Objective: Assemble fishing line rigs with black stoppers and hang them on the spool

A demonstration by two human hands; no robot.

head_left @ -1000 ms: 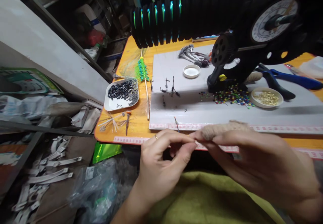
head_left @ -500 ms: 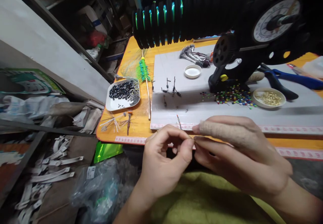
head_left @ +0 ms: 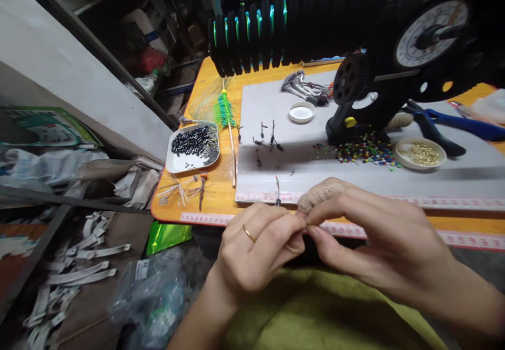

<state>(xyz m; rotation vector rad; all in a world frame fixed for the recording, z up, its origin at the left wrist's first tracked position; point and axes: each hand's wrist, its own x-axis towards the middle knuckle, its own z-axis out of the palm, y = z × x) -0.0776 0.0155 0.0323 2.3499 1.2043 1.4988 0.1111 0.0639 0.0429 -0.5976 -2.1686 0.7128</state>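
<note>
Left hand (head_left: 256,247) pinched a thin pin (head_left: 277,189) — it stuck up past the fingertips; right hand (head_left: 371,234) pinched alongside, contents unclear.

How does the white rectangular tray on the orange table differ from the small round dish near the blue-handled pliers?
The white rectangular tray holds small black cylindrical pieces; the small round dish holds tiny gold-coloured pieces. The tray sits on the bare orange table, the dish on the grey mat. The tray looks larger. Both are shallow and open.
</note>
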